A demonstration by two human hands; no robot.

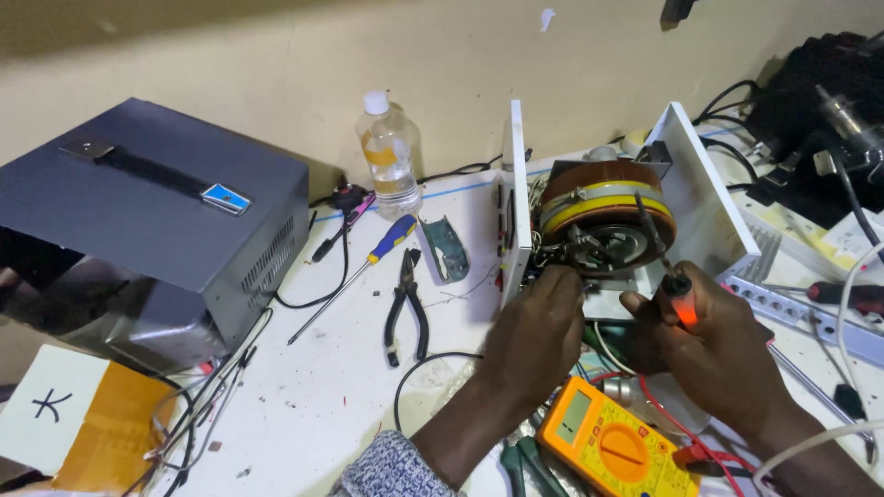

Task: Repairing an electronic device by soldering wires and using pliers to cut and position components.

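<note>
The left hand (534,336) reaches into the open white casing (700,184) that stands on the counter (313,405), its fingers curled together against the metal parts just below the big round coil (603,213) — whether they pinch anything there cannot be told, since the fingertips are hidden. The right hand (714,345) is clamped on a soldering iron (670,267) with an orange and black grip, its dark shaft slanting up and left so that the tip lies against the face of the coil. The coil, wound in brown with a yellow band round it, sits tilted inside the casing between the two upright white panels. Just below both hands lies a yellow multimeter (608,442) with red leads trailing to the right. To the left of the casing, well apart from the hands, rest black-handled pliers (405,308), a blue and yellow screwdriver (354,276) and a small green circuit board (447,248). A clear plastic bottle (391,152) stands upright near the wall — beside it, at the far left, sits a large dark grey metal box (157,216).
</note>
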